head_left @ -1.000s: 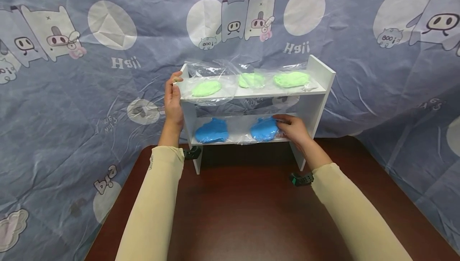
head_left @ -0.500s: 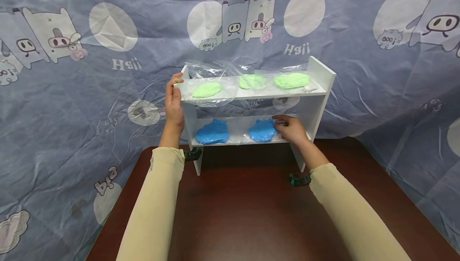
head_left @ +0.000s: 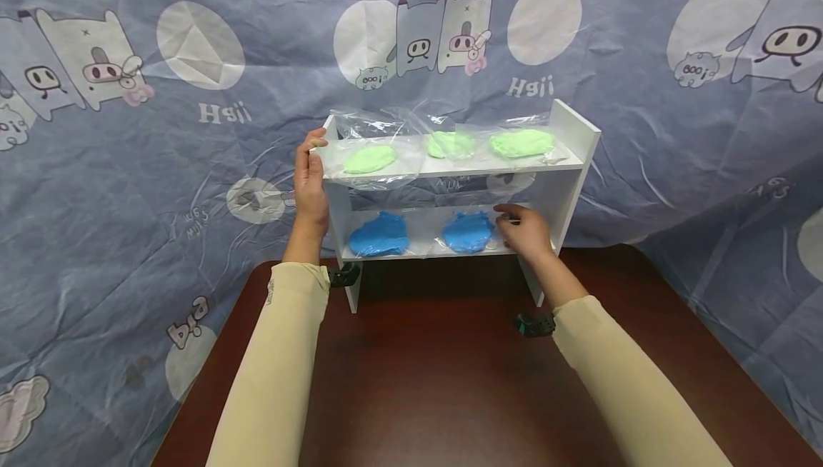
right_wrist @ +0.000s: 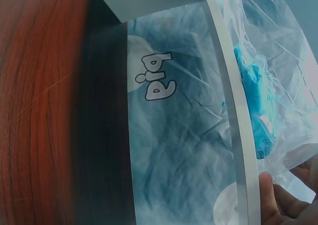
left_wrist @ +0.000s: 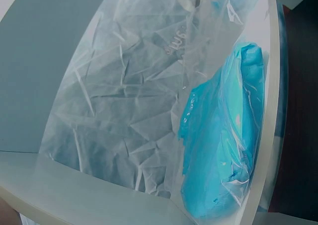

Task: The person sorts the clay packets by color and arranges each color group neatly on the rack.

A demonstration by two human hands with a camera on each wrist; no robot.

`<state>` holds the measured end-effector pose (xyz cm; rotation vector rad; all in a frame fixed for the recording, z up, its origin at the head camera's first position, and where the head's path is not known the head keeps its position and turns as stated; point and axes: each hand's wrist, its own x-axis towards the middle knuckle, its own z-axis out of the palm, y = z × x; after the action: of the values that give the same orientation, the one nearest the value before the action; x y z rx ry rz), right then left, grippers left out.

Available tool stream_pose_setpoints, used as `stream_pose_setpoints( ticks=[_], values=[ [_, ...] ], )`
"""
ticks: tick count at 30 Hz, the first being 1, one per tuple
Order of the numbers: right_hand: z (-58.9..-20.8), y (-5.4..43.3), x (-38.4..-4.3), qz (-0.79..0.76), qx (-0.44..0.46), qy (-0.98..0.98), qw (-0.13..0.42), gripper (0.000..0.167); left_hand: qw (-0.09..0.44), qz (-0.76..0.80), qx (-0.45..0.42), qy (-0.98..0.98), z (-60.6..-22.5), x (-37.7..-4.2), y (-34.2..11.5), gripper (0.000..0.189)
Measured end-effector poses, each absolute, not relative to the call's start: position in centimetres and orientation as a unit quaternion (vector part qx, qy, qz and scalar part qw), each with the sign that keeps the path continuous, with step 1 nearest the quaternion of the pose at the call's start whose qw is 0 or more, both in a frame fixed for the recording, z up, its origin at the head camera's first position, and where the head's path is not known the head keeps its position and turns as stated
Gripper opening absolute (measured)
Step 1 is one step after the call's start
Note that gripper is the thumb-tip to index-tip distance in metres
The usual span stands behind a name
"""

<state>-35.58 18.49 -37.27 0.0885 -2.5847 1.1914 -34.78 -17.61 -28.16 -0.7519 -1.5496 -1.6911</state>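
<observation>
A small white two-tier shelf (head_left: 571, 196) stands on the table. On its upper tier lie clear bags with soft light-green lumps, among them a green lump (head_left: 369, 159). Two clear bags with soft blue lumps lie below, a left blue bag (head_left: 379, 234) and a right blue bag (head_left: 468, 232). My left hand (head_left: 311, 180) grips the shelf's left side panel near the top. At the right blue bag's clear edge, my right hand (head_left: 524, 230) pinches the plastic; in the right wrist view its thumb (right_wrist: 267, 197) is by the shelf's front edge.
The dark reddish-brown table (head_left: 411, 374) stretches in front of the shelf. A grey-blue printed cloth (head_left: 270, 81) hangs close behind and at the sides. The shelf's right side panel (head_left: 575, 131) stands right beside my right hand.
The right blue bag has shifted slightly left, and my right fingers have drawn off the blue lump to its clear right edge. The left hand stays on the shelf panel.
</observation>
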Motion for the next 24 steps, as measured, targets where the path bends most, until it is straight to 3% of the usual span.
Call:
stream_pose_setpoints(
  ticks=[17,24],
  values=[
    [-37.8,18.9,-33.1,0.480,0.017,-0.861,0.171,0.039,0.340,-0.650,-0.281,-0.619,-27.9,-34.4,-17.8,0.028],
    [-38.4,19.2,-32.4,0.464,0.026,-0.860,0.208,0.036,0.318,-0.642,-0.257,-0.649,-27.6,-33.6,-18.6,0.032]
  ],
)
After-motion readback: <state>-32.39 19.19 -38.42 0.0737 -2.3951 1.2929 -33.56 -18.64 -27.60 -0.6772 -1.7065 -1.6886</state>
